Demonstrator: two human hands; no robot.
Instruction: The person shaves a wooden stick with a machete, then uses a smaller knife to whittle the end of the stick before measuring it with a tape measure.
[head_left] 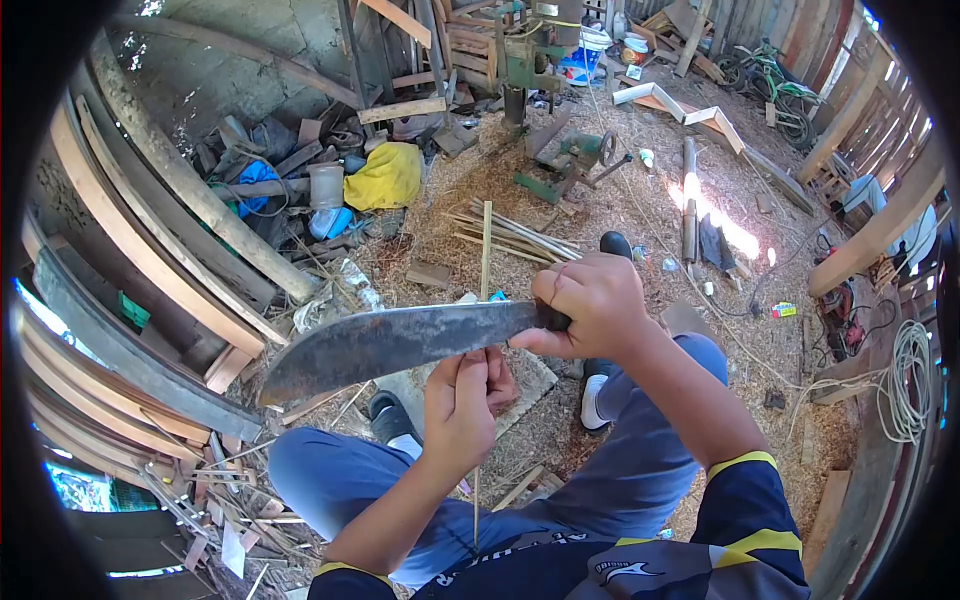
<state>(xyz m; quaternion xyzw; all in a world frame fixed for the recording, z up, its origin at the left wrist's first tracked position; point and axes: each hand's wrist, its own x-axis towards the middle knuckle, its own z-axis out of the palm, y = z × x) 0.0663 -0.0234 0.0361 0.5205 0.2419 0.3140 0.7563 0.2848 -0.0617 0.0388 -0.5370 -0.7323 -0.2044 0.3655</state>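
Observation:
My right hand (598, 305) is closed round the dark handle of a machete (390, 345). Its broad, stained blade points left, lying across the view just above my other hand. A thin bamboo strip (486, 240) runs upright between my knees, passing behind the blade. My left hand (465, 412) pinches this strip right below the blade, and its lower end comes down toward my lap. Where the blade crosses, that part of the strip is hidden. Under my hands a flat board (525, 405) lies on the ground between my feet.
Several cut strips (515, 238) lie on the shavings ahead. A green metal machine part (570, 165) stands beyond them. Long planks (150, 230) lean at the left, near a yellow cloth (385, 177) on a heap of scrap. Coiled rope (908, 385) hangs at the right.

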